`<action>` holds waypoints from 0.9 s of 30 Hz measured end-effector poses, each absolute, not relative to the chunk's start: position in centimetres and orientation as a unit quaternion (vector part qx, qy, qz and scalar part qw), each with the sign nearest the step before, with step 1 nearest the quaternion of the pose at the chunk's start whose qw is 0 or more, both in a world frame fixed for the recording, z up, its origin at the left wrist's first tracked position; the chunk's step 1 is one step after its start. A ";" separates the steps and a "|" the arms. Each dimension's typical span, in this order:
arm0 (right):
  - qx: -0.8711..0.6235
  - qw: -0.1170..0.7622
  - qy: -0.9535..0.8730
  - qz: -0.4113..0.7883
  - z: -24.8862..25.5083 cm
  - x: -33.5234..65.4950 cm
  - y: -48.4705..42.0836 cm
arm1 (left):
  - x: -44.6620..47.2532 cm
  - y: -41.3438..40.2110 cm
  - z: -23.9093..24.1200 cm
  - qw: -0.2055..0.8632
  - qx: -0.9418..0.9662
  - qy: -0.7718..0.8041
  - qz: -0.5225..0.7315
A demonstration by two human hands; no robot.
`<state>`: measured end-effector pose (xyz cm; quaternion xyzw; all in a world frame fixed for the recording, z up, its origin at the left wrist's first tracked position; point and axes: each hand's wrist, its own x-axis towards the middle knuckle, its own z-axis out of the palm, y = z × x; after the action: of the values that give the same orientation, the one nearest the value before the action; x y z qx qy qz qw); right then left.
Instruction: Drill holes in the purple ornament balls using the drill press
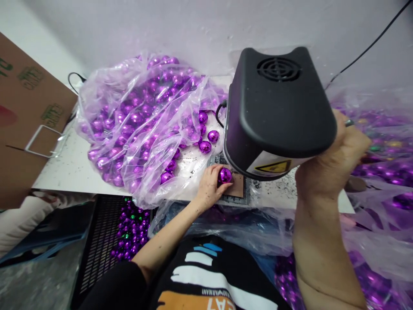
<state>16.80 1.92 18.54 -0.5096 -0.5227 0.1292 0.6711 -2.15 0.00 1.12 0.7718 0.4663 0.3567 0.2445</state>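
Gleaming purple, the faceted ball (225, 175) sits mid-frame, pinched between the left fingers (213, 170); how the right hand (340, 150) grips is unclear.

1. A plain, whitish-lilac wall (193, 30) spans the far side, paler at left.
2. A white, flat-topped table (63, 168) stands before it.
3. Grey, mottled floor (35, 282) shows at near left.
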 end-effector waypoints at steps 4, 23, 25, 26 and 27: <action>-0.516 0.668 -0.522 0.125 18.6 16.6 1.8 | -0.8 0.2 0.9 0.239 0.761 0.493 0.348; -0.520 0.622 -0.585 -0.024 14.2 16.5 -3.8 | 0.2 0.4 0.7 0.273 0.768 0.491 0.308; -0.513 0.608 -0.604 -0.045 12.8 16.6 -4.5 | 0.1 0.3 0.8 0.276 0.768 0.490 0.306; -0.510 0.598 -0.616 -0.052 12.1 16.7 -4.7 | 0.1 0.3 0.8 0.276 0.767 0.491 0.308; -0.507 0.588 -0.628 -0.056 11.5 16.8 -4.8 | 0.1 0.3 0.8 0.275 0.766 0.491 0.309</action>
<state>16.82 -4.77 11.54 -0.5066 -0.6285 -0.0563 0.5876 0.12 0.26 0.83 0.7664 0.4913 0.3091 0.2751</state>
